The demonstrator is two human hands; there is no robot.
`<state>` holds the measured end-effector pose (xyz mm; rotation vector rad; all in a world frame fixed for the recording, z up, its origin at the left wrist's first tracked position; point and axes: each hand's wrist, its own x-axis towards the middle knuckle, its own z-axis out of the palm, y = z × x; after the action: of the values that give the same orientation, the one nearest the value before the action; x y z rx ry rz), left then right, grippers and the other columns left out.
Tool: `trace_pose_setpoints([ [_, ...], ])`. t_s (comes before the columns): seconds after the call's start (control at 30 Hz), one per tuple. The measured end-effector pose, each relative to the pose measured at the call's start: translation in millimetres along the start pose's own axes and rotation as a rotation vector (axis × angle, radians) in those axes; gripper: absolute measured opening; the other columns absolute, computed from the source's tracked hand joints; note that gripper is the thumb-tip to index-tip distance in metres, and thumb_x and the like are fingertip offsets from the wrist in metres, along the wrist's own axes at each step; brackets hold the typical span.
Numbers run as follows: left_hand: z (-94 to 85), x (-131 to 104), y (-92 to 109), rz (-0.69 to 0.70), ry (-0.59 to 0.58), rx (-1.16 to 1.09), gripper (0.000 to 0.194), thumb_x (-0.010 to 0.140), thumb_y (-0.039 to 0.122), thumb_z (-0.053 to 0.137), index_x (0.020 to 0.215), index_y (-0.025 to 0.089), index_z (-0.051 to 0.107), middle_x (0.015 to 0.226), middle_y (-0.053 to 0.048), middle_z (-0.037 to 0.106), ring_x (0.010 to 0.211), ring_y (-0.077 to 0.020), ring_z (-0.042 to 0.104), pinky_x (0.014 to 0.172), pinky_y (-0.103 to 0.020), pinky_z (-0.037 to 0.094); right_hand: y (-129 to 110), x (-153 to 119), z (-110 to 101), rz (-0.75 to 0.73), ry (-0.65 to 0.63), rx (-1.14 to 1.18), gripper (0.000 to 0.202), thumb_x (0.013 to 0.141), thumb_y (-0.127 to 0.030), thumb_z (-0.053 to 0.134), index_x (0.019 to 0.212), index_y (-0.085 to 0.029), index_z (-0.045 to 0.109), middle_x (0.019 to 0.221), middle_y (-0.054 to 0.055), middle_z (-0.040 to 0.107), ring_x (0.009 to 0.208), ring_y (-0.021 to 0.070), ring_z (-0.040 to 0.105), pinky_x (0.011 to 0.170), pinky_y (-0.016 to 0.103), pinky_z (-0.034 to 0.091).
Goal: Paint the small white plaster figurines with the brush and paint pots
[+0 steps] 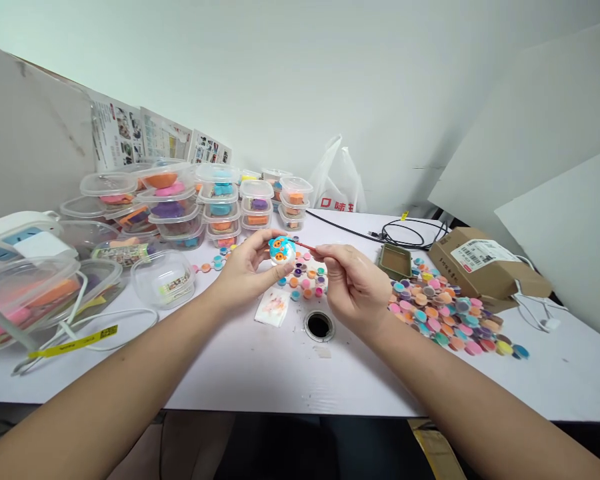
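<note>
**Red brush (306,246) held up to a blue-and-white figure (283,251) over the worktop (260,373)**

The left hand (247,268) has its grip closed on the small round figure, thumb at the lower edge and fingers behind, holding it above the worktop near the middle of the view. Orange patches mark the figure's blue part. The right hand (357,283) pinches the slim brush between thumb and fingers, its grip closed; the dark end reaches the figure's upper right edge, though whether it touches cannot be told.

Behind and below the hands lie joined paint pots (307,284) in many colours. Nearer the front edge, a stained white tissue (272,307) lies just beside a round, dark-centred cable hole (320,326). To the right spreads a heap of small pots (440,313), with a green tray (395,261) and an opened cardboard box (463,263) behind it. On the left, stacked clear tubs (222,200) hold brightly coloured pieces; a white plastic bag (337,183) stands against the wall (290,80).
</note>
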<state>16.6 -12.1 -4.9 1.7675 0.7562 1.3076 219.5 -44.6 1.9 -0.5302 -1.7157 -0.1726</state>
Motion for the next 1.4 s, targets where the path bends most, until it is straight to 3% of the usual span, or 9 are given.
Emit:
trace_pose_setpoints([
  [0.23,-2.7,1,1,0.008,0.041,0.032,0.051,0.081,0.037,0.082,0.126,0.024,0.061,0.123,-0.008,0.07,0.116,-0.0235,0.067,0.103,-0.039,0.054,4,1,-3,-0.058,-0.042,-0.013,0.029,0.098,-0.005,0.052,0.115,-0.022,0.068,0.095,0.007,0.077,0.089,0.0169,0.075,0.076,0.032,0.063],
  [0.43,-3.3,1,2,0.02,0.036,0.065,0.05,0.081,0.04,0.082,0.124,0.023,0.063,0.124,-0.008,0.07,0.116,-0.025,0.067,0.102,-0.04,0.054,4,1,-2,-0.068,-0.002,-0.026,0.032,0.098,-0.007,0.052,0.12,-0.025,0.067,0.098,0.007,0.077,0.09,0.0184,0.075,0.075,0.035,0.064],
  [0.7,-3.8,0,6,0.035,0.048,0.197,0.048,0.082,0.043,0.08,0.123,0.025,0.063,0.122,-0.007,0.071,0.113,-0.0246,0.068,0.1,-0.039,0.054,9,0,-4,-0.173,-0.079,-0.028,0.037,0.095,-0.003,0.05,0.122,-0.024,0.065,0.096,0.008,0.075,0.086,0.0192,0.073,0.071,0.034,0.063],
  [0.9,-4.9,1,7,0.045,0.052,0.253,0.048,0.082,0.045,0.08,0.122,0.025,0.063,0.121,-0.007,0.072,0.112,-0.0255,0.068,0.099,-0.04,0.054,11,2,-7,-0.205,-0.041,-0.085,0.044,0.094,-0.003,0.052,0.129,-0.025,0.063,0.1,0.009,0.076,0.09,0.0209,0.074,0.073,0.035,0.063],
  [1.1,-5.8,2,6,0.037,0.054,0.261,0.05,0.083,0.047,0.078,0.125,0.024,0.062,0.122,-0.008,0.072,0.113,-0.0252,0.068,0.099,-0.04,0.053,12,0,-4,-0.208,-0.148,-0.03,0.044,0.093,-0.001,0.05,0.13,-0.023,0.062,0.101,0.011,0.074,0.09,0.0206,0.072,0.073,0.036,0.063],
  [1.3,-7.3,3,2,0.017,0.084,0.299,0.053,0.081,0.05,0.079,0.125,0.025,0.065,0.124,-0.008,0.072,0.111,-0.0261,0.068,0.099,-0.042,0.053,13,-2,-5,-0.225,-0.085,-0.036,0.046,0.092,0.0,0.052,0.131,-0.022,0.062,0.101,0.011,0.074,0.091,0.0204,0.072,0.073,0.035,0.063],
  [1.4,-7.0,3,2,0.004,0.08,0.292,0.053,0.082,0.051,0.078,0.125,0.025,0.065,0.12,-0.008,0.074,0.108,-0.0255,0.069,0.098,-0.042,0.054,14,-1,-3,-0.24,-0.118,-0.054,0.047,0.094,-0.002,0.051,0.135,-0.023,0.059,0.106,0.012,0.075,0.095,0.0213,0.072,0.075,0.036,0.064],
])
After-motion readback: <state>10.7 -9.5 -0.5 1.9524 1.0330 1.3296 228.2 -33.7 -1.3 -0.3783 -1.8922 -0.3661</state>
